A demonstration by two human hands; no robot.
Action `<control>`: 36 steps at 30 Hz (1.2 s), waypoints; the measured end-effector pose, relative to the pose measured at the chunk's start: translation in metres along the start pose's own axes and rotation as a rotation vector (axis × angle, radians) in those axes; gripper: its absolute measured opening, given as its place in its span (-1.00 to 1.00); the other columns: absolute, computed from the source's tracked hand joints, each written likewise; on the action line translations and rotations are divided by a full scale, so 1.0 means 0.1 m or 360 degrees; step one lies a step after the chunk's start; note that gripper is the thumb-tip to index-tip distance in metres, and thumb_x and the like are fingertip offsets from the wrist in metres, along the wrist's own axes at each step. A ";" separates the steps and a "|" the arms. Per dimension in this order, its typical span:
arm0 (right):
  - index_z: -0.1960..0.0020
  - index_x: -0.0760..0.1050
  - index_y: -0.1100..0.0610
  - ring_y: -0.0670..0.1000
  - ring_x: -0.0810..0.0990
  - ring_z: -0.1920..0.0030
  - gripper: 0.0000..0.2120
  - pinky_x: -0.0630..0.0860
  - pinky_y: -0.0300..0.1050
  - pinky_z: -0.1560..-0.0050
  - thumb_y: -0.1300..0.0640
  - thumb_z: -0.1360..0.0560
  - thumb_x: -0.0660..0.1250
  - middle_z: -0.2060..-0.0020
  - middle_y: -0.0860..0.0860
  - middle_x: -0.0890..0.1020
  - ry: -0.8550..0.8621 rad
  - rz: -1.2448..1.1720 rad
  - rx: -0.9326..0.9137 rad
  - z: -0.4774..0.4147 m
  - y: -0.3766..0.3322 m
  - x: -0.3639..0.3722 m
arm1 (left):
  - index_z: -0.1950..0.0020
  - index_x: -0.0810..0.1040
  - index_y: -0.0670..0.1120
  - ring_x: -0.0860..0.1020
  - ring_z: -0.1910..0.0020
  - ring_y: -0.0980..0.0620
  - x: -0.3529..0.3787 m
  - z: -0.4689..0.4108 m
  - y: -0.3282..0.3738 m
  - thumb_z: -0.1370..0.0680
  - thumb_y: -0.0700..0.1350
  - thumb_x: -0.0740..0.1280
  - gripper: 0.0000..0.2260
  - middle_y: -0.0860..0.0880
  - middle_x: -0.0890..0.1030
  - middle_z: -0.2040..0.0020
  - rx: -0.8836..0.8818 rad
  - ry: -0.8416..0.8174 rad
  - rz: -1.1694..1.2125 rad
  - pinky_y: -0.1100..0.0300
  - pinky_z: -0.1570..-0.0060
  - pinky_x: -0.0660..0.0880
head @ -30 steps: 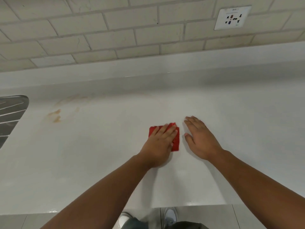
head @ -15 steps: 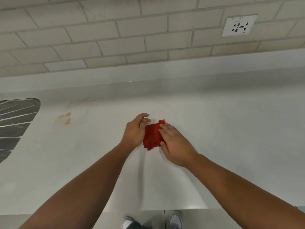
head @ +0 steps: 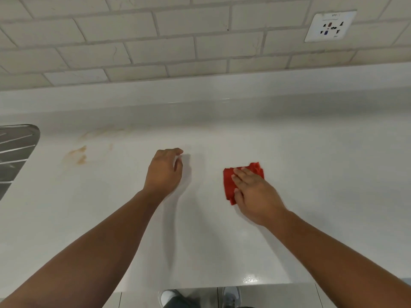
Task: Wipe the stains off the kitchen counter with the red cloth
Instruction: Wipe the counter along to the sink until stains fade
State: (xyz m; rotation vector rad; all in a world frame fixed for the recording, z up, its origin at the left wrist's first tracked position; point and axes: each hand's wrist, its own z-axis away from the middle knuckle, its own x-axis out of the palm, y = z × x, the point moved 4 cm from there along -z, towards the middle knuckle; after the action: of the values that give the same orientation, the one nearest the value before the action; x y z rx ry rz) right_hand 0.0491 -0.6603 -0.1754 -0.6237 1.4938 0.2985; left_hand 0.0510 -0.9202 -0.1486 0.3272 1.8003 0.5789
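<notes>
The red cloth (head: 231,185) lies crumpled on the white kitchen counter (head: 311,174), right of centre. My right hand (head: 253,192) presses flat on it with straight fingers, covering its right half. My left hand (head: 164,172) hovers just over the counter to the left of the cloth, fingers loosely curled and holding nothing. Brown-orange stains (head: 79,155) mark the counter at the left, well away from the cloth, with a fainter smear (head: 102,132) behind them near the upstand.
A ribbed steel sink drainer (head: 15,152) sits at the far left edge. A tiled wall with a white power socket (head: 330,26) rises behind the counter. The counter's front edge (head: 222,285) runs along the bottom, with my shoes below it.
The cloth passed from under my left hand to my right, which now presses it flat further right. My left hand let go and drew away to the left.
</notes>
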 end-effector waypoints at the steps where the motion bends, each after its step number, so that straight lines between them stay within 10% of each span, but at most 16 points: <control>1: -0.31 0.53 0.20 0.13 0.46 -0.35 -0.46 0.24 0.00 -0.45 -0.03 -0.55 -0.02 -0.34 0.11 0.51 0.0021 0.0029 0.0050 0.02 0.12 -0.06 | -0.28 0.55 -0.08 0.44 -0.31 0.01 0.01 -0.02 0.03 -0.60 -0.17 0.23 -0.72 -0.01 0.59 -0.21 0.0012 -0.0010 0.0000 0.22 -0.23 0.33; 4: -0.33 0.46 0.24 0.18 0.46 -0.30 -0.57 0.31 0.02 -0.40 0.05 -0.58 0.11 -0.31 0.16 0.52 0.0030 0.0058 0.0142 -0.02 0.33 -0.14 | -0.27 0.56 -0.08 0.44 -0.30 0.00 0.06 -0.05 0.11 -0.60 -0.17 0.24 -0.73 -0.01 0.59 -0.20 0.0063 -0.0047 -0.0018 0.19 -0.22 0.36; 10: -0.57 -0.11 0.26 0.14 -0.15 -0.57 -0.36 -0.18 0.06 -0.55 0.14 -0.59 0.08 -0.57 0.16 -0.07 -0.0212 0.0098 0.0152 0.04 0.12 0.08 | -0.22 0.59 -0.09 0.45 -0.26 0.02 0.09 0.15 0.16 -0.59 -0.17 0.25 -0.77 0.01 0.61 -0.16 0.0175 -0.0047 -0.0020 0.17 -0.20 0.42; 16: -0.42 0.36 0.30 0.20 0.36 -0.43 -0.34 0.22 0.19 -0.40 0.36 -0.33 0.42 -0.40 0.20 0.42 -0.0127 0.0119 -0.0188 0.45 0.15 0.10 | -0.18 0.60 -0.08 0.46 -0.22 0.06 0.11 0.41 0.07 -0.59 -0.19 0.25 -0.78 0.05 0.62 -0.13 0.0156 -0.0036 -0.0040 0.22 -0.15 0.41; 25: -0.58 0.03 0.17 0.03 -0.07 -0.57 -0.33 -0.16 -0.02 -0.54 -0.13 -0.56 -0.24 -0.57 0.05 0.03 -0.0254 0.0020 -0.0121 0.19 0.35 0.00 | -0.15 0.62 -0.13 0.50 -0.17 -0.03 0.11 0.36 0.01 -0.57 -0.22 0.29 -0.80 -0.02 0.64 -0.10 0.0264 -0.0025 -0.0147 0.19 -0.15 0.44; 32: -0.58 -0.10 0.20 0.12 -0.16 -0.57 -0.43 -0.12 0.09 -0.55 0.04 -0.65 -0.02 -0.58 0.11 -0.11 -0.0333 0.0199 0.0094 -0.31 0.22 0.06 | -0.18 0.61 -0.13 0.50 -0.17 -0.06 0.17 0.13 0.06 -0.57 -0.20 0.28 -0.79 -0.03 0.63 -0.12 0.0335 -0.0048 -0.0204 0.12 -0.19 0.45; 36: -0.52 0.20 0.24 0.13 0.10 -0.55 -0.41 -0.05 0.03 -0.53 0.00 -0.58 -0.13 -0.53 0.15 0.19 -0.0154 0.0081 -0.0020 0.02 0.44 0.02 | -0.17 0.61 -0.12 0.50 -0.17 -0.05 0.16 0.07 0.07 -0.57 -0.21 0.28 -0.79 -0.02 0.63 -0.12 0.0345 -0.0020 -0.0184 0.11 -0.18 0.47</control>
State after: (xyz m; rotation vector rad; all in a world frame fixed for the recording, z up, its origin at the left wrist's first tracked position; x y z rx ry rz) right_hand 0.0265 -0.6244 -0.1862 -0.5740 1.4172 0.3728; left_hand 0.0528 -0.9050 -0.1594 0.3696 1.8600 0.3005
